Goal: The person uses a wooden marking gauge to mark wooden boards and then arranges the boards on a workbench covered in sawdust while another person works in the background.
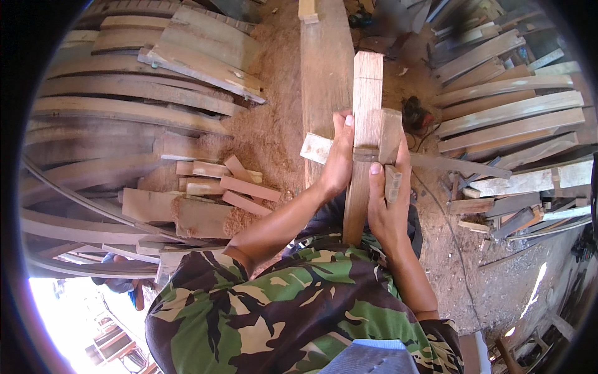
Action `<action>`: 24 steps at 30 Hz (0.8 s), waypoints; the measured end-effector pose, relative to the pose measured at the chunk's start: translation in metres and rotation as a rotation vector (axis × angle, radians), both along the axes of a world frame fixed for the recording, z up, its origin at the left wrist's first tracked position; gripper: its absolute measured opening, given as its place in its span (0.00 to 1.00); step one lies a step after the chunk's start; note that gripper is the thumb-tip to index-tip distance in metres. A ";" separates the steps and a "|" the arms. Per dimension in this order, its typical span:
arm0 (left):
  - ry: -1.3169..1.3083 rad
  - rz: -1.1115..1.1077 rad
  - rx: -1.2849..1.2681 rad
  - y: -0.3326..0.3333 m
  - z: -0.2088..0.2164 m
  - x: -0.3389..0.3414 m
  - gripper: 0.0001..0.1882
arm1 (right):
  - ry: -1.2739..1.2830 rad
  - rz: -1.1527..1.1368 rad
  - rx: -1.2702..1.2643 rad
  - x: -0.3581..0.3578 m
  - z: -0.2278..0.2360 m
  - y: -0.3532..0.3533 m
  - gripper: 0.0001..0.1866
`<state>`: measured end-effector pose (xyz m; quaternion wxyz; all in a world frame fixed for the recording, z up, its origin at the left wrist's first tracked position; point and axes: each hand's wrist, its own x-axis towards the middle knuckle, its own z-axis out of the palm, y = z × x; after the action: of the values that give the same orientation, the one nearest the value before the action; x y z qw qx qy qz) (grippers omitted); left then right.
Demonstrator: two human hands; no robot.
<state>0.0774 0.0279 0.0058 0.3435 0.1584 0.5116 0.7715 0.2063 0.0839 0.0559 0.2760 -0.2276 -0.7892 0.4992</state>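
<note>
Curved planks [124, 105] stack at ten o'clock, offcuts [249, 188] at nine. The left hand [338, 156] clasps a squared timber [367, 100] at one o'clock; the right hand [389, 215] grips a wooden block [390, 134] against it. A cable [461, 249] trails at four, boards [511, 113] at two.

No lettering, numbers or signs can be read here

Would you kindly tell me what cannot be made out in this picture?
All in the head view:
- Left hand: most fingers, hidden behind the long pale wooden beam.
- Wide brown wooden plank: far end, cut off by the top edge.
- Small dark object with a red patch: its kind, too small and blurred.
</note>
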 end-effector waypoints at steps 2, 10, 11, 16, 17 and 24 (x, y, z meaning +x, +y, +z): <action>0.093 -0.018 -0.022 -0.001 0.005 -0.012 0.23 | 0.041 0.003 0.020 0.002 0.002 0.001 0.37; 0.556 -0.016 0.157 0.013 0.030 -0.083 0.32 | 0.114 0.002 -0.010 0.004 -0.002 -0.001 0.36; 0.586 -0.037 0.137 0.009 0.025 -0.094 0.34 | 0.108 0.013 -0.018 0.005 -0.011 -0.002 0.36; 0.388 0.166 0.208 0.045 0.044 -0.097 0.21 | 0.051 0.070 0.012 0.009 -0.015 -0.011 0.36; 0.259 0.170 0.185 0.045 0.044 -0.098 0.21 | 0.037 0.083 0.004 0.009 -0.013 -0.011 0.36; 0.327 0.262 0.127 0.054 0.041 -0.101 0.30 | 0.095 0.061 0.083 -0.004 -0.003 -0.003 0.38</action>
<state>-0.0239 0.0821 0.0467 0.1421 0.2349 0.5269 0.8043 0.2019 0.0811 0.0528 0.3069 -0.1682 -0.8017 0.4845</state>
